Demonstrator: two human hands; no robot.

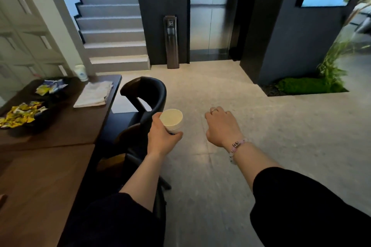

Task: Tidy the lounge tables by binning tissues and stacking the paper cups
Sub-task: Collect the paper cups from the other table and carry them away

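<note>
My left hand point(162, 136) grips a stack of nested paper cups point(172, 119), cream inside, mouths facing up, held over the back of a black chair. My right hand point(220, 126) hangs over the floor to the right, fingers curled in with nothing seen in it; it wears a ring and a beaded bracelet. One more paper cup point(80, 72) with a blue print stands at the far end of the dark wooden table point(60, 132) on the left. A pile of white tissues or napkins point(94, 94) lies on that table near its right edge.
Black chair point(146, 94) stands tucked against the table's right side. Dark trays of yellow and blue snack packets point(22, 114) sit on the table's left. Ahead are stairs point(112, 36), a lift door point(210, 12), a tall dark stand point(171, 42). A plant bed point(309, 86) lies at the right.
</note>
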